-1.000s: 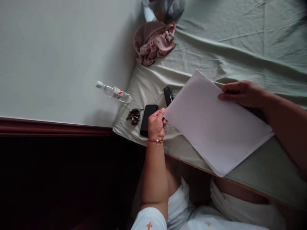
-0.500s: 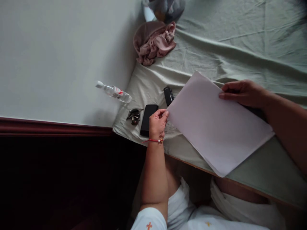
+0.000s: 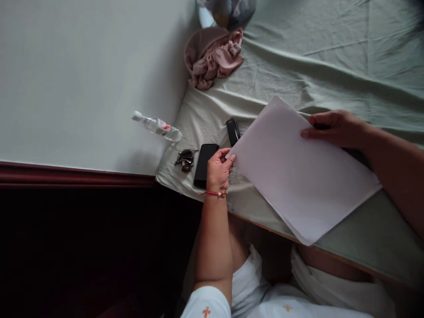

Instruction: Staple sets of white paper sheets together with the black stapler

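White sheets of paper, slightly fanned at the lower edge, lie slanted over the front of the cloth-covered surface. My left hand pinches their left corner between thumb and fingers. At the upper right edge, my right hand grips the sheets, thumb on top and fingers underneath. Just beyond the left corner is a black stapler, partly covered by the paper. A black phone lies right beside my left hand, with a bunch of keys to its left.
A clear plastic bottle with a white cap is by the wall. Crumpled pink cloth and a filled plastic bag sit farther back. The pale green bedsheet is wrinkled; its front edge runs above my lap.
The paper's left corner has shifted slightly right, and my left thumb now overlaps it more. My right hand keeps its hold, almost unmoved.
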Demonstrator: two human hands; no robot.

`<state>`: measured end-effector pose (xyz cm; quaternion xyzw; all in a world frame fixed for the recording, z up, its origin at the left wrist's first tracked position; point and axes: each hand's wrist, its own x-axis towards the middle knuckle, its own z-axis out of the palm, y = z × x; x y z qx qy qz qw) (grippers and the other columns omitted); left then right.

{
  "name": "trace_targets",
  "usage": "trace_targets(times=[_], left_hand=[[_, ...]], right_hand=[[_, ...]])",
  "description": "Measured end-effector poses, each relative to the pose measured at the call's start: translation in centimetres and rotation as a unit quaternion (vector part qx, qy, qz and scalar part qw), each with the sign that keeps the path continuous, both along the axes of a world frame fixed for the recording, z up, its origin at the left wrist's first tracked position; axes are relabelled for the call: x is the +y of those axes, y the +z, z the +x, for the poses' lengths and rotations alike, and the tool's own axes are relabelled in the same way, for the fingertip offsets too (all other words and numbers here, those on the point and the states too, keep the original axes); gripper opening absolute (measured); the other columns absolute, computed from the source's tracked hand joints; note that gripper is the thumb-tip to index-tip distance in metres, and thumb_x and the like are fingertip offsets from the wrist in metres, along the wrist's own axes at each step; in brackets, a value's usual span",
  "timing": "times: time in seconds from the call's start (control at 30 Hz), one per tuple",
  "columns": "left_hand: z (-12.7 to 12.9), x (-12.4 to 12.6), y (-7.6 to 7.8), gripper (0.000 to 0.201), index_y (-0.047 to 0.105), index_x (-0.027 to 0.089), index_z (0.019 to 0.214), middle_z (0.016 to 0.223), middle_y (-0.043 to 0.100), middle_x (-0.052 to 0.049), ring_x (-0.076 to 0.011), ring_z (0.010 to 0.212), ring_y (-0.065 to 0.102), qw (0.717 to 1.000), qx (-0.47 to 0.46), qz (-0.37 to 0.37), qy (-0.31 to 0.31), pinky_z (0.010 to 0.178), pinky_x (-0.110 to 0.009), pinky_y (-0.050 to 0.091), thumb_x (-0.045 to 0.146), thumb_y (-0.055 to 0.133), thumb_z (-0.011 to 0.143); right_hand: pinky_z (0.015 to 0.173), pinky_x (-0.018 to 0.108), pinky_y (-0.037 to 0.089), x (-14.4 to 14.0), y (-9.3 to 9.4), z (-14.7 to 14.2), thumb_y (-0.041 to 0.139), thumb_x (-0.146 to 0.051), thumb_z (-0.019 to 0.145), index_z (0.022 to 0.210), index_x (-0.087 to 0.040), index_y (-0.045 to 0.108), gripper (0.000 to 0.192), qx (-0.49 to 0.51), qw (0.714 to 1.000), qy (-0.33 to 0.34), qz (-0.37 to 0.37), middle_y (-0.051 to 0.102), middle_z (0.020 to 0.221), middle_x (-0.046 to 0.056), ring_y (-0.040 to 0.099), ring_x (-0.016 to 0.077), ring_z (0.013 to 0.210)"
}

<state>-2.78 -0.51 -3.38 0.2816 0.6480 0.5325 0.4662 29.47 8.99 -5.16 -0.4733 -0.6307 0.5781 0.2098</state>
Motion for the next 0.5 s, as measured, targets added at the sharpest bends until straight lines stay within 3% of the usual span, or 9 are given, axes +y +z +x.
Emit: trace_targets(times=[0.13,0.27,0.5], left_hand=[[0.2,0.06,0.05,0.021,0.076,0.017,0.084,0.059,0.06,0.006,-0.0026,0.042,0.037,1.0,-0.001,-0.001,0.003,0.041,-0.016,0.021,0.011,0.084,0.066],[0.34,0.08,0.09,0.011,0.074,0.016,0.078,0.054,0.054,0.006,-0.0028,0.041,0.036,1.0,-0.005,-0.015,-0.01,0.04,-0.017,0.019,0.017,0.083,0.071],[0.04,-0.39,0.24,0.025,0.066,0.016,0.074,0.055,0.051,0.007,-0.0031,0.041,0.036,0.996,-0.001,-0.033,-0.086,0.039,-0.017,0.021,0.03,0.086,0.072]], right_hand=[[0.047,0.022,0.041,-0.03,0.17,-0.04,0.082,-0.07,0.072,0.086,-0.019,0.064,0.056,0.004,1.0,0.003,-0.009,0.063,0.072,0.001,0.056,0.0114,0.056],[0.048,0.023,0.043,0.06,0.0,0.04,0.082,-0.07,0.072,0.086,-0.018,0.065,0.057,0.01,1.0,0.003,-0.008,0.065,0.075,0.002,0.057,0.0117,0.059],[0.048,0.022,0.039,0.26,-0.59,0.24,0.08,-0.07,0.074,0.091,-0.017,0.068,0.057,-0.007,1.0,-0.005,0.025,0.063,0.075,0.002,0.056,0.0114,0.059]])
